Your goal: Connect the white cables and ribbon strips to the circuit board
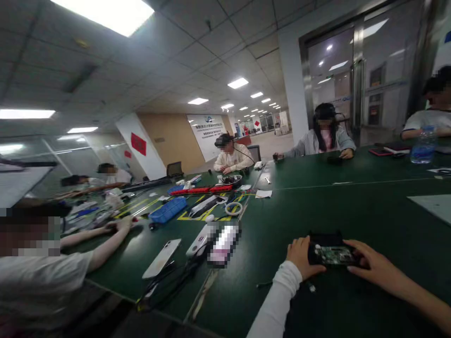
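Note:
A small black device with a green circuit board showing on top lies on the dark green table in front of me. My left hand, in a white sleeve, grips its left end with curled fingers. My right hand holds its right end, fingers wrapped over the edge. A small dark part lies on the table just below the left hand.
To my left, a person in a white shirt reaches over the table. A phone, cables, a blue tray and a red power strip lie beyond. Other people sit at the far side; a water bottle stands far right.

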`<state>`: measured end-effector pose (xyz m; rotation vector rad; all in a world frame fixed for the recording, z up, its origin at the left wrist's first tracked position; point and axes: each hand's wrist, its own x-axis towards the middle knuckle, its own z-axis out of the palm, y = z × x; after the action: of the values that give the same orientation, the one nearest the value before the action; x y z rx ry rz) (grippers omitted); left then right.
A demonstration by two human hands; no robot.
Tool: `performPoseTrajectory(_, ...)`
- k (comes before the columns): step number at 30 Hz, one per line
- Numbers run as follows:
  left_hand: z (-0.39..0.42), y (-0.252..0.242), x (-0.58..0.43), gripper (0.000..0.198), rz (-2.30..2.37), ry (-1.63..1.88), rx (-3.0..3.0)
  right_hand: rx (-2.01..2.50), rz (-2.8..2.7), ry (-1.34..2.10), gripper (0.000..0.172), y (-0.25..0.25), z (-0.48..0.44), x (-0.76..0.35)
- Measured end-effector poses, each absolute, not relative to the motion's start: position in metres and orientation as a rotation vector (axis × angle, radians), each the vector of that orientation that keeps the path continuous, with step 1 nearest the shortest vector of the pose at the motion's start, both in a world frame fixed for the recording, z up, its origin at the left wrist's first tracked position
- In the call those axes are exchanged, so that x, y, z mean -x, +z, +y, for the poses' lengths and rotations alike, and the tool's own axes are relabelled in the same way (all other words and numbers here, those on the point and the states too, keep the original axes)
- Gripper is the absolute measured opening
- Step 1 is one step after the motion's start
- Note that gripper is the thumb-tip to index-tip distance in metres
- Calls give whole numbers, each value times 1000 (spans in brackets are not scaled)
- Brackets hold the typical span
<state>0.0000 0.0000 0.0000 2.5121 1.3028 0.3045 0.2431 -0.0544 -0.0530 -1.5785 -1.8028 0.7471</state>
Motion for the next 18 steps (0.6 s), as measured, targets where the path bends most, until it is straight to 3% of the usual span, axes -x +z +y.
performPoseTrajectory(18,5,2,4,78,1263,401,-2526,1620,-1664,784,57,-43,-59,-235)
